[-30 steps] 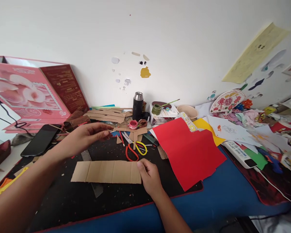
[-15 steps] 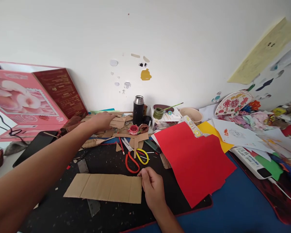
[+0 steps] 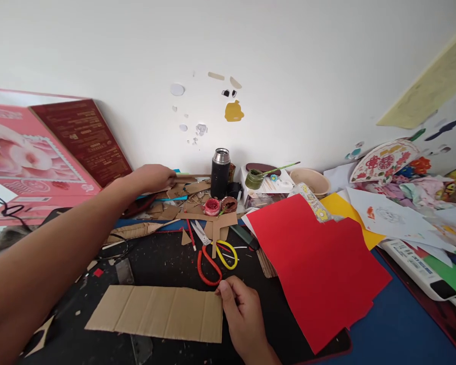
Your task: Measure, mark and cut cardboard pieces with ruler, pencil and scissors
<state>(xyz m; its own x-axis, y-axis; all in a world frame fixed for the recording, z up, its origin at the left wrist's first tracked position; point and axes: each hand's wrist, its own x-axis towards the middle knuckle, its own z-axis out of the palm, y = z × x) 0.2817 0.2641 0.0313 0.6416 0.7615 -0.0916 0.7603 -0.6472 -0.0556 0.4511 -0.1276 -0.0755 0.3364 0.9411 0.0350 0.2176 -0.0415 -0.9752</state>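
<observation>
My right hand is closed at the upper right corner of a creased rectangular cardboard piece, pinching its edge. That piece lies on the black mat, partly over a clear ruler. My left hand reaches to the back left, fingers curled over the heap of cardboard scraps; it seems to grip a piece of cardboard, mostly hidden beneath it. Between the hands lie scissors with one red and one yellow handle, a red pencil and a T-shaped cardboard cutout.
Behind the scissors stand a black thermos and an open red paint pot. A green jar holds a brush. Red paper covers the right side, beside a white power strip. A pink box stands at left.
My left hand has moved slightly left and down in view, its fingers now more curled; a blue strip shows among the scraps. My right hand stays at the cardboard's corner. The view has shifted.
</observation>
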